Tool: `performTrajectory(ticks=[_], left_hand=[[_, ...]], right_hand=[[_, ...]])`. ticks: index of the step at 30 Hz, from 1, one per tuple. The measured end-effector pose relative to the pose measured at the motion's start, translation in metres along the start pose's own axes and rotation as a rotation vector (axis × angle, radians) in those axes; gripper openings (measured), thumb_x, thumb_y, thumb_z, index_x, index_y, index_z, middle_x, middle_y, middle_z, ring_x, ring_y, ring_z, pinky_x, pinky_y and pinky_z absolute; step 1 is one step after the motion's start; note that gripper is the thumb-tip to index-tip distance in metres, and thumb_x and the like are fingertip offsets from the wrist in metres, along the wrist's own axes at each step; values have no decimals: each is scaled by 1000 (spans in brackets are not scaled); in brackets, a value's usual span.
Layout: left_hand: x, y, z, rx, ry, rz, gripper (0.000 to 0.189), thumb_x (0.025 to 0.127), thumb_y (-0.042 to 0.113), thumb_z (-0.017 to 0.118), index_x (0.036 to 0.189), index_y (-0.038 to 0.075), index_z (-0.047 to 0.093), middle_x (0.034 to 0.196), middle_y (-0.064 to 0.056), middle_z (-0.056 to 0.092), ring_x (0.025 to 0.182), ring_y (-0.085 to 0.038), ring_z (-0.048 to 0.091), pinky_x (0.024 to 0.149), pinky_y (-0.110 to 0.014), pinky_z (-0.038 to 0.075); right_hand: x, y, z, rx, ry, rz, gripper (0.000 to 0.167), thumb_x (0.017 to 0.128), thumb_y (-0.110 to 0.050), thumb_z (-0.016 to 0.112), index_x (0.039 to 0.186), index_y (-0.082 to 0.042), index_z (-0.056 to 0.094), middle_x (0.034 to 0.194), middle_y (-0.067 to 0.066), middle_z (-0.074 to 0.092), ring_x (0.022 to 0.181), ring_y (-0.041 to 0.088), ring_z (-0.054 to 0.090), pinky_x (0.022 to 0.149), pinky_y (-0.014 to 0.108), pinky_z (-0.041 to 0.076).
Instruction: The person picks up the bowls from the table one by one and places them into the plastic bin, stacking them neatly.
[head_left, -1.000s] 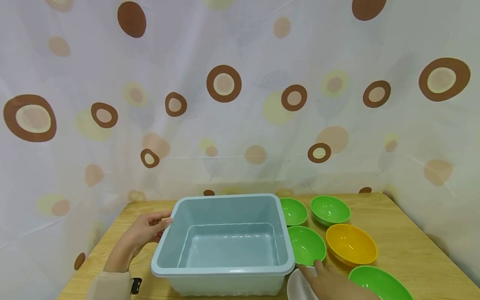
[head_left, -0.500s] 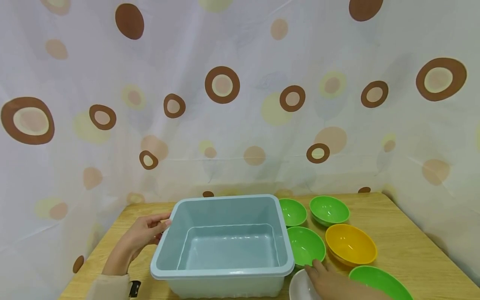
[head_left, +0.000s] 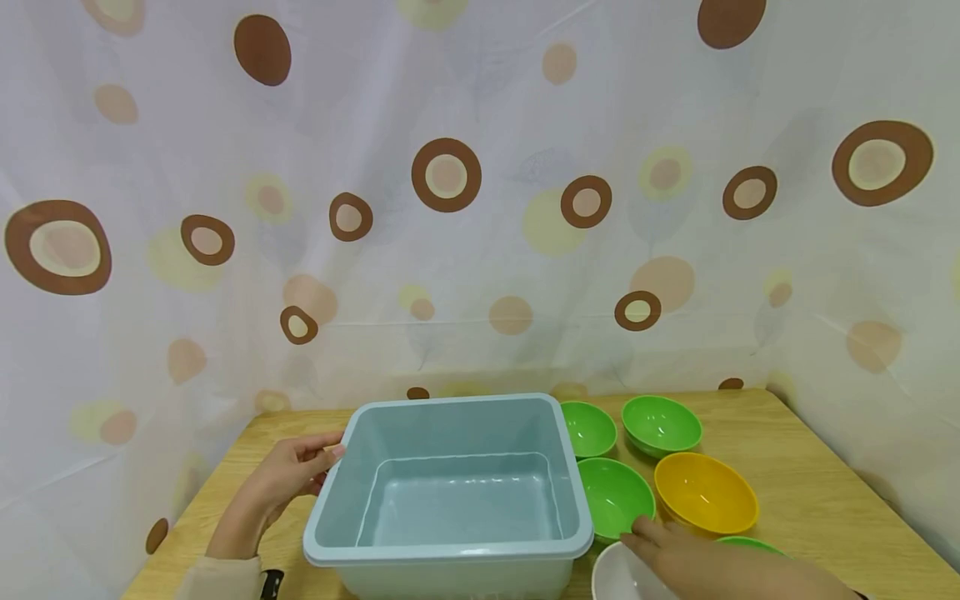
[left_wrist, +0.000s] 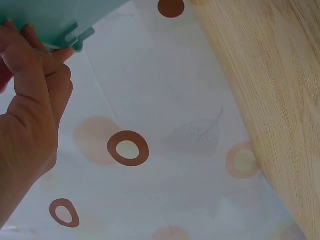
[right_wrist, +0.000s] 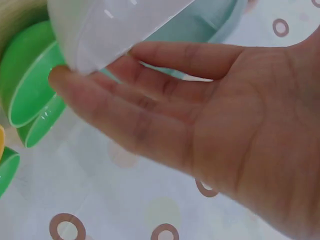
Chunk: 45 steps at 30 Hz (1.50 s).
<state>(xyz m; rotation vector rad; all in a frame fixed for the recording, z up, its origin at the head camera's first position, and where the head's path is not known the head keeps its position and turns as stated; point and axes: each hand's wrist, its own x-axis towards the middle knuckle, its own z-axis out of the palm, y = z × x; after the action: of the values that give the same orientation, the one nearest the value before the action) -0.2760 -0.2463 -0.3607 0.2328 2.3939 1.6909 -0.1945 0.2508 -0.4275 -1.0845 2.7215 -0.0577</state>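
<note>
A large light-blue basin stands in the middle of the table. At its left side my left hand grips the rim, thumb on top and the other fingers behind it. The left wrist view shows those fingers right at the basin's edge. Just right of the basin is a white bowl, partly cut off by the frame's lower border. My right hand pinches this bowl's rim. In the right wrist view the fingertips meet the bowl's edge, with the palm facing the camera.
Several green bowls stand right of the basin, such as a near one and one at the back. A yellow bowl sits among them. Another green bowl is mostly hidden by the right arm. A patterned curtain hangs behind the wooden table.
My right hand's fingers have drawn together at the white bowl's rim, and the bowl has shifted a little to the right. The left hand and the basin have stayed put.
</note>
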Motion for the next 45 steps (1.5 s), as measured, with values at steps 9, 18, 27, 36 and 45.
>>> performTrajectory(ticks=[9,18,27,36,45], left_hand=[[-2,0,-1,-8,9,6,55,98,21,59,140,-9,42,81,-3,63,69,-16,60,63,-29,53],[1,-2,0,-16,0,29,56,97,23,60,140,-8,43,76,-3,60,68,-15,60,62,-29,53],[1,-4,0,-22,-4,27,55,97,21,59,141,-9,41,75,-1,60,66,-14,59,60,-27,52],[1,-2,-1,-16,2,23,54,98,21,58,140,-9,42,75,-1,60,67,-14,59,62,-28,53],[0,-2,0,-24,-1,29,56,97,22,59,140,-9,42,77,-2,61,68,-15,60,63,-29,54]], right_hand=[[-33,-36,-61,109,-3,-72,70,92,-57,55,141,-8,43,138,9,43,122,15,47,91,29,49],[-42,-63,-99,97,15,-29,82,87,-63,55,147,-11,34,146,10,35,127,18,44,94,29,47],[-23,-90,-142,25,375,-335,90,77,-63,69,144,-13,35,138,1,40,117,14,47,86,27,49],[8,-103,-172,94,375,-312,94,67,-57,80,138,-10,39,132,1,39,107,18,49,77,26,50],[47,-109,-195,169,337,-240,94,65,-47,84,135,-4,41,125,4,42,105,22,51,77,29,51]])
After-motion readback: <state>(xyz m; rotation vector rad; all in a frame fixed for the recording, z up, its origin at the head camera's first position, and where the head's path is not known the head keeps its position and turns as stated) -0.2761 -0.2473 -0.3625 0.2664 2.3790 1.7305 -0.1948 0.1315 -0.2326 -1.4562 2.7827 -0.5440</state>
